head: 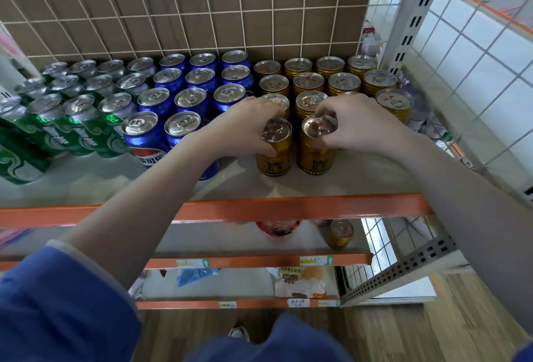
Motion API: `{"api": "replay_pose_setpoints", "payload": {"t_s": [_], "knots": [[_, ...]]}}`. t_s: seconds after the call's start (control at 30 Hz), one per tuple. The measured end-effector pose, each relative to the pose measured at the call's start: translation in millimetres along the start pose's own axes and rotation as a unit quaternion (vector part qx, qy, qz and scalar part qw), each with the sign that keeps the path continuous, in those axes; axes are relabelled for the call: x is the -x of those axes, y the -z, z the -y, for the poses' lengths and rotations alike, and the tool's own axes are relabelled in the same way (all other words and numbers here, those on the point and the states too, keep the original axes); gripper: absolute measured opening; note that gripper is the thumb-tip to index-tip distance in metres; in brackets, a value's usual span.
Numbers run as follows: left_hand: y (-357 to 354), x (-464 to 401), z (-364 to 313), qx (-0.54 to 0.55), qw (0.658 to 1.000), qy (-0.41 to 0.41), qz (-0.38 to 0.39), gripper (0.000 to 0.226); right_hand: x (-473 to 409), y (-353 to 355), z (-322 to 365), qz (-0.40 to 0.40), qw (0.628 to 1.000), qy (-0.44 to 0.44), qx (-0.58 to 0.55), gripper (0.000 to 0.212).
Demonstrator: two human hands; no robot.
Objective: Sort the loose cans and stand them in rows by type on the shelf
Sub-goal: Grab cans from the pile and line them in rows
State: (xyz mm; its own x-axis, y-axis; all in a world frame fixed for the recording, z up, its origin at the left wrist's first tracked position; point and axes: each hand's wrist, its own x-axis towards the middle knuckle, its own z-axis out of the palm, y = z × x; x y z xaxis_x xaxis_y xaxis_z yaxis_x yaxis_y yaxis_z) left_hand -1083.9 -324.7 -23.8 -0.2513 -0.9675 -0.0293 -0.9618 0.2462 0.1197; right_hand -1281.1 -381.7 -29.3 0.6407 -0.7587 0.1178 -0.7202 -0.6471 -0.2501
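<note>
Cans stand upright in rows on the grey shelf (pixel 86 186): green cans (pixel 83 128) at the left, blue cans (pixel 187 96) in the middle, gold cans (pixel 343 82) at the right. At the front of the gold rows stand two gold cans side by side. My left hand (pixel 245 128) grips the left gold can (pixel 275 157) round its top. The right gold can (pixel 317 157) is held at its rim by the curled fingers of my right hand (pixel 354 125). Both cans rest on the shelf.
A wire grid (pixel 184 4) backs the shelf, and a white slotted upright (pixel 415 13) with wire mesh closes the right side. An orange rail (pixel 302 207) edges the shelf front. Below, a lower shelf holds a single gold can (pixel 340 233) and snack packets (pixel 300 284).
</note>
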Motion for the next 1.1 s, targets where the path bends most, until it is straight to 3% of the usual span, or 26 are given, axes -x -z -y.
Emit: {"api": "replay_pose_setpoints", "payload": {"t_s": [0.2,0.4,0.53,0.77,1.1], "knots": [[0,-3,-3,-0.004,1.000,-0.012,0.002,0.064,4,7,-2,0.017,1.000,-0.007,0.000,0.052],[0,-3,-6,-0.007,1.000,-0.011,0.002,0.065,1,4,-4,0.039,0.999,0.013,0.008,0.030],[-1,-2,-7,-0.003,1.000,-0.011,-0.001,0.064,7,-4,-6,0.029,0.999,0.009,0.011,0.028],[1,0,-14,0.001,1.000,-0.015,-0.005,0.062,19,-13,-7,0.008,1.000,-0.002,0.006,0.057],[-3,1,-20,0.009,1.000,0.011,-0.010,0.061,22,-18,-5,-0.007,1.000,-0.012,0.009,0.054]]}}
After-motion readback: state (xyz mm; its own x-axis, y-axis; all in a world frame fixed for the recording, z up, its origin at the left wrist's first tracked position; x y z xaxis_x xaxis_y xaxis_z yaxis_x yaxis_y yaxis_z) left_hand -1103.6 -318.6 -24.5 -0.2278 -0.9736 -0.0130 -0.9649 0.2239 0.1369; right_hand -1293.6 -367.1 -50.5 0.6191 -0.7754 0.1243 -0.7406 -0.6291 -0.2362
